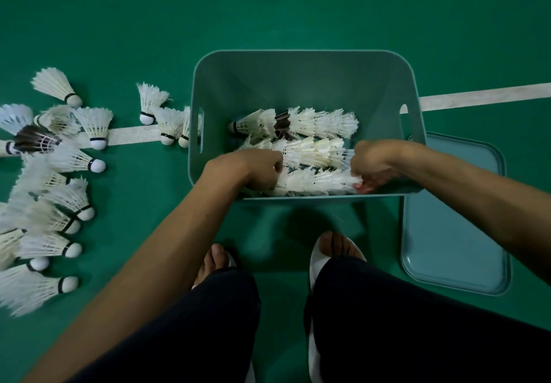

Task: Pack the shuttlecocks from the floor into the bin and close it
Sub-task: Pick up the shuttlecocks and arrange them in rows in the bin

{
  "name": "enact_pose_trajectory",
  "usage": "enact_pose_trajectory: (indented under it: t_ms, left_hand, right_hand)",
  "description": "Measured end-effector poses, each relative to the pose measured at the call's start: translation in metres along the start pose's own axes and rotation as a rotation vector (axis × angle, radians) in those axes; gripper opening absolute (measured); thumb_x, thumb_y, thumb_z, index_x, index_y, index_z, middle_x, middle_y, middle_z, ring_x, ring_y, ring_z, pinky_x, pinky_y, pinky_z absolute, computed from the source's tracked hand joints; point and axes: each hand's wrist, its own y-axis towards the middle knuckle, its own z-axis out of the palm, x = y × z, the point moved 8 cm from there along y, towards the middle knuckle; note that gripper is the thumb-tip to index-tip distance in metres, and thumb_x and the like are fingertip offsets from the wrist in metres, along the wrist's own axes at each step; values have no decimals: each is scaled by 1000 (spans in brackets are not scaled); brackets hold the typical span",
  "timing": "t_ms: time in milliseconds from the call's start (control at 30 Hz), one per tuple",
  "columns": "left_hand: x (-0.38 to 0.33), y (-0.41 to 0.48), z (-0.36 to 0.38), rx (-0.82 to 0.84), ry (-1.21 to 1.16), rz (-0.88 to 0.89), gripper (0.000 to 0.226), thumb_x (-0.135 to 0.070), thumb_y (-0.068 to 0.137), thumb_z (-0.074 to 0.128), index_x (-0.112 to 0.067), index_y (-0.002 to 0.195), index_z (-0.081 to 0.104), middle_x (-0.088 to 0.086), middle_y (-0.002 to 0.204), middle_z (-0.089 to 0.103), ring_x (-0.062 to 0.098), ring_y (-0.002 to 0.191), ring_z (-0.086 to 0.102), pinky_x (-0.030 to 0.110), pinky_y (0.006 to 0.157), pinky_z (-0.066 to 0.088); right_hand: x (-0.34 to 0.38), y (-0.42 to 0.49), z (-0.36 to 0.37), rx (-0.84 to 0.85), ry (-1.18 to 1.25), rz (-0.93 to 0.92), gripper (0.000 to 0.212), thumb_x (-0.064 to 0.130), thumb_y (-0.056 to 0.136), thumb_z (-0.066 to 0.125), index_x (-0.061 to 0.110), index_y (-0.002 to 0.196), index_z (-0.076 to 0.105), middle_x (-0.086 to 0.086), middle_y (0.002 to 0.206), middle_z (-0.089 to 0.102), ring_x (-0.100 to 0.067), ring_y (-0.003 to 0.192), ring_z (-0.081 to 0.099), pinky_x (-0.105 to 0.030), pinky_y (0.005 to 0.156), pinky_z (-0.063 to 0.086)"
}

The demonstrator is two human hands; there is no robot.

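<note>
Item: bin (298,84), teal plastic, open-topped, with a handle slot in each short wall, standing on the green floor (268,4). Contents: three rows of nested shuttlecocks lying across the bottom, namely the far row (298,123), with one dark-feathered piece in it, the middle row (313,151) and the nearest row (316,181) against the bin's near wall. Left hand (247,171): inside the bin, fingers curled round the left end of the nearest row. Right hand (372,165): inside the bin, fingers curled round the right, open-skirt end of the same row, fingertips showing beneath the feathers. Loose shuttlecocks (59,197): a large scatter well to the left of the bin, not yet packed, with a small group (167,123) just beside its left wall. Lid (453,233): lying flat on the floor at the bin's right, partly tucked behind its corner. White court line (483,96): runs out from under the bin on both sides. Handling note: judged very light, the feather skirts thin, brittle and easily bent or frayed, the rounded cork heads firm. Best taken by the cork or low on the quills. A nested row is likely to flex or pull apart unless supported at both ends, and should be laid down rather than pressed. Task roughly midway, with the lid to go on last.
</note>
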Motion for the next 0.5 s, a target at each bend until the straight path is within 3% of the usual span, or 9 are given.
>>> enact_pose_trajectory:
  t_ms: [67, 167, 233, 300, 367, 433, 500]
  left_hand:
    - [-2, 3, 0, 1, 2, 9, 34, -16, 95, 61, -24, 128, 55, -2, 105, 53, 24, 101, 54, 36, 86, 47]
    - [-4, 3, 1, 9, 21, 19, 33, -15, 97, 58, -20, 130, 57, 0, 114, 56, 23, 103, 52, 34, 88, 44]
    - [-5, 1, 0, 13, 24, 18, 36, -14, 99, 55, -20, 135, 57, 4, 129, 57, 24, 111, 52, 31, 92, 41]
    - [-6, -4, -2, 24, -4, 16, 42, -11, 100, 51, -20, 140, 56, 7, 145, 53, 25, 127, 52, 30, 100, 40]
    - [-5, -10, -7, 16, -81, 21, 49, -5, 98, 49, -22, 143, 55, 9, 152, 51, 26, 134, 51, 30, 105, 40]
    - [-2, -13, -18, -88, -184, 28, 48, -3, 95, 51, -23, 139, 58, 11, 146, 56, 28, 126, 57, 32, 101, 46]
    - [5, -14, -35, -287, -205, 16, 36, -6, 91, 55, -21, 123, 61, 11, 126, 66, 28, 105, 63, 37, 89, 52]
  right_hand:
    - [1, 4, 8, 25, -104, -12, 14, -9, 97, 51, 1, 87, 52, -20, 89, 56, -30, 72, 63, -33, 60, 63]
    - [12, -1, 6, -52, -386, -55, 21, -2, 92, 59, 5, 73, 55, -12, 70, 58, -26, 59, 60, -28, 45, 49]
    - [22, -11, 0, -169, -569, -95, 19, 6, 90, 64, 7, 73, 56, -7, 65, 58, -20, 51, 57, -25, 45, 46]
    - [32, -19, -4, -272, -691, -131, 18, 17, 86, 73, 9, 80, 58, -5, 66, 57, -18, 52, 57, -25, 57, 50]
    - [39, -26, -12, -338, -732, -157, 30, 28, 82, 79, 11, 85, 55, -6, 74, 56, -24, 66, 59, -29, 66, 50]
    - [46, -33, -28, -437, -659, -194, 33, 29, 80, 80, 8, 81, 55, -8, 75, 56, -30, 75, 59, -32, 69, 51]
    - [50, -35, -42, -568, -538, -241, 26, 16, 81, 75, 7, 77, 51, -11, 75, 55, -32, 74, 57, -35, 68, 51]
